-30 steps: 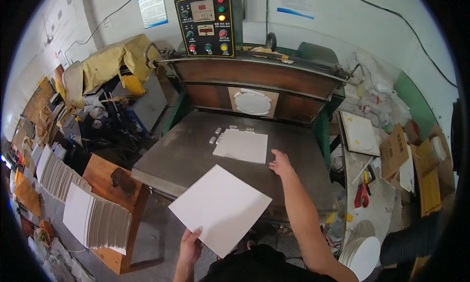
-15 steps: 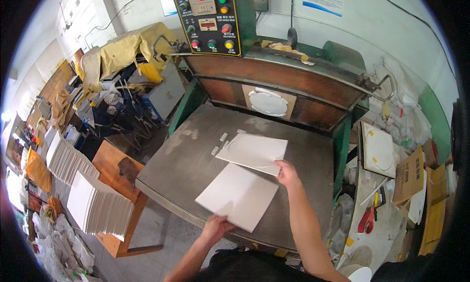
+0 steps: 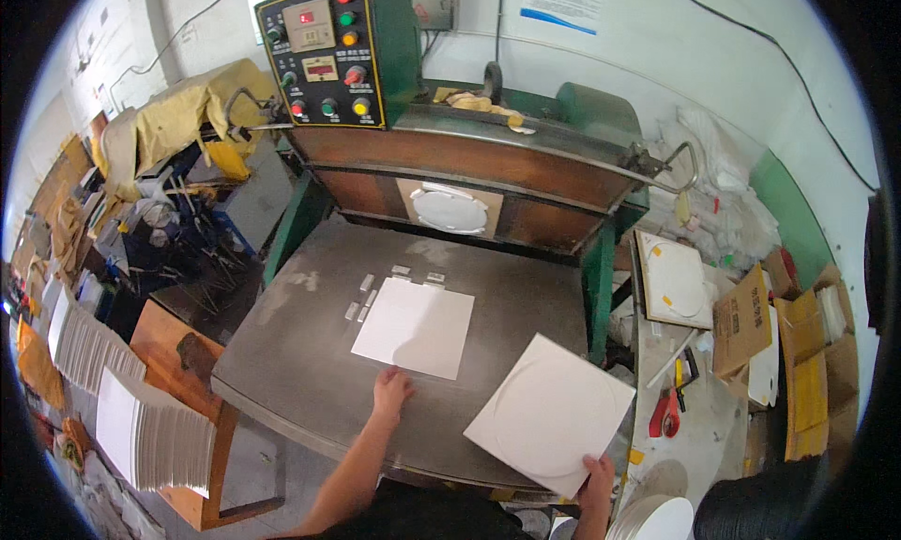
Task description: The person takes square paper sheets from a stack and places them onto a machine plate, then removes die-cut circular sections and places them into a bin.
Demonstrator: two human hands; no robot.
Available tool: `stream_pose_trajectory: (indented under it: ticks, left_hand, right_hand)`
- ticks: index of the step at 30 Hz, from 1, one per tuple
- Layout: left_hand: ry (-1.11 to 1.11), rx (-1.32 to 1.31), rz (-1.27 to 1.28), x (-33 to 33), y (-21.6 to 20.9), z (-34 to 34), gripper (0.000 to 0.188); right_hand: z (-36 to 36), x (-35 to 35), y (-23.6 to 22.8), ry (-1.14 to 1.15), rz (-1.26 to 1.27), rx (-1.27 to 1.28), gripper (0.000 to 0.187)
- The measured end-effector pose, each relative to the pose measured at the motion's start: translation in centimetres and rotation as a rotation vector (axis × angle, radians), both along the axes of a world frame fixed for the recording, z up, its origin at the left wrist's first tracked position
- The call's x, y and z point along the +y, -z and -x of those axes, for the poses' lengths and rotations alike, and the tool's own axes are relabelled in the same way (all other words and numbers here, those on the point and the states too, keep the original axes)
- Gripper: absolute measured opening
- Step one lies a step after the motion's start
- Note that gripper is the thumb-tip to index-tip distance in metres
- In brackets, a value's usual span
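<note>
A plain white square board (image 3: 418,324) lies flat on the grey press table (image 3: 282,362), its far and left sides close to several small metal blocks (image 3: 401,271). Just at its front edge is my left hand (image 3: 392,392), fingers loosely bent and slightly apart, holding nothing; whether the fingertips touch the board is hard to tell. My right hand (image 3: 595,484) pinches the near corner of a second white board (image 3: 558,409). That one is tilted over the table's front right and bears a large circular cut line.
A control box (image 3: 324,57) stands above the press's brown crossbeam (image 3: 450,160). White boards are stacked (image 3: 169,437) on a wooden stand (image 3: 192,371) at left. On the right side bench are red-handled scissors (image 3: 664,413), a cardboard box (image 3: 746,324) and round white discs (image 3: 657,519).
My right hand has carried the circle-cut board off the far blocks toward the lower right. The plain board has moved forward to the blocks, and my left hand has released it. The view has shifted.
</note>
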State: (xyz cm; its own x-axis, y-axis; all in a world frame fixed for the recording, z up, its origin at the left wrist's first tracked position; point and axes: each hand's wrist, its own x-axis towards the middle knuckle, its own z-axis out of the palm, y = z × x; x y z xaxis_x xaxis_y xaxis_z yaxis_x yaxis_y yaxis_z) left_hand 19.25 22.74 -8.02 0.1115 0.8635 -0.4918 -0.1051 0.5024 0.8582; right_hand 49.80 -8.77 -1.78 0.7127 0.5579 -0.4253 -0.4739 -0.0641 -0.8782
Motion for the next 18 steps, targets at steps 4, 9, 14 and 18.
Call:
stream_pose_trajectory:
  ticks: [4, 9, 14, 18]
  left_hand:
    - [0.322, 0.797, -0.620, 1.9, -0.8, -5.4, 0.059]
    - [0.561, 1.236, -0.952, 6.3, 2.8, -11.6, 0.060]
    - [0.578, 1.246, -0.949, 6.8, 5.0, -12.3, 0.055]
    - [0.607, 0.889, -1.106, 4.7, 2.6, -10.9, 0.045]
  right_hand:
    - [4.7, -3.4, 0.0, -0.035, 0.084, -0.442, 0.038]
    - [10.3, -2.4, -4.7, 0.046, 0.171, -0.486, 0.036]
    - [13.8, -4.1, -9.1, 0.117, 0.196, -0.360, 0.033]
    - [13.7, -7.9, -6.6, 0.277, 0.112, -0.185, 0.027]
